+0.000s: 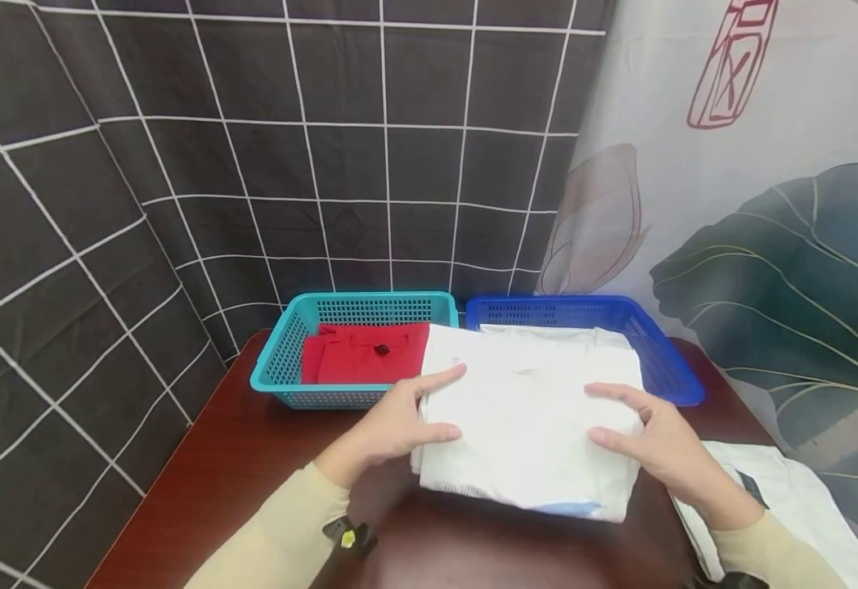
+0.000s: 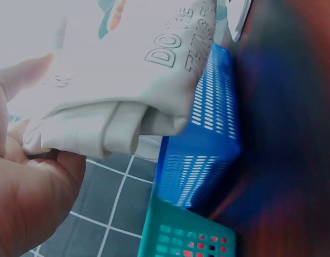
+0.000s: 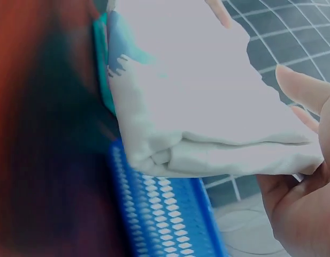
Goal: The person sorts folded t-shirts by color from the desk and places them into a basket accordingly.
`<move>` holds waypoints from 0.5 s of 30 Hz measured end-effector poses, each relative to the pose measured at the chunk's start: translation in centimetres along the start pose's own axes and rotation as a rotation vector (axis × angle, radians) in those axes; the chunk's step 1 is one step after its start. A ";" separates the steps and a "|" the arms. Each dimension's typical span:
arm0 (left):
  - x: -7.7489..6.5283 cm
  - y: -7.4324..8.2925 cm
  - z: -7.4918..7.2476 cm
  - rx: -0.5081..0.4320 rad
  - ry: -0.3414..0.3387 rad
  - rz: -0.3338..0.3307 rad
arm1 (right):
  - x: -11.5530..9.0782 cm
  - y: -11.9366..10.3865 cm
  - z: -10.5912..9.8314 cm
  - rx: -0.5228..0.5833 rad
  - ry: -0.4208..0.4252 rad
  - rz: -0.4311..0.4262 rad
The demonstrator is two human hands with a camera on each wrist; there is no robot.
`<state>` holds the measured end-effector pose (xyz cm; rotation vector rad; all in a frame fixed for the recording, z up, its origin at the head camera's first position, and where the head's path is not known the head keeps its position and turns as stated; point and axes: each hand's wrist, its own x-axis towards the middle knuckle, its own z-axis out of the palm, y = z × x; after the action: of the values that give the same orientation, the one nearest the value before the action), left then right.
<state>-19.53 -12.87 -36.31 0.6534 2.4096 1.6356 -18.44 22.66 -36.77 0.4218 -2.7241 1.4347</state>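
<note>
A folded white shirt [image 1: 527, 425] is held level by both hands above the table, overlapping the near side of the blue basket [image 1: 664, 352] in the head view. My left hand [image 1: 406, 417] grips its left edge, thumb and index finger on top and other fingers underneath. The right hand [image 1: 649, 433] grips the opposite edge in the same way. Lettering [image 2: 167, 51] shows on the shirt in the left wrist view, and a blue print patch [image 3: 122, 45] in the right wrist view. More white fabric [image 1: 605, 336] shows behind the shirt, inside the blue basket.
A teal basket [image 1: 270, 378] holding a folded red shirt [image 1: 370, 356] stands left of the blue one. Another white garment [image 1: 804, 507] lies at the right of the brown table [image 1: 215, 483]. Dark gridded cloth [image 1: 340, 164] hangs behind the baskets.
</note>
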 end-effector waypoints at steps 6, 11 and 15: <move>4.0 0.6 -0.2 -0.007 0.026 0.017 | 2.8 0.0 -2.3 0.006 -0.008 0.010; 7.3 0.5 -0.2 -0.024 0.025 -0.006 | 5.1 0.9 -3.9 -0.011 -0.005 0.018; 9.9 0.6 0.1 -0.036 0.044 -0.012 | 6.9 1.5 -5.3 -0.016 0.011 0.011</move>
<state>-28.21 -8.24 -34.67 0.6025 2.4026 1.7020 -25.98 26.21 -33.86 0.3973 -2.7316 1.4121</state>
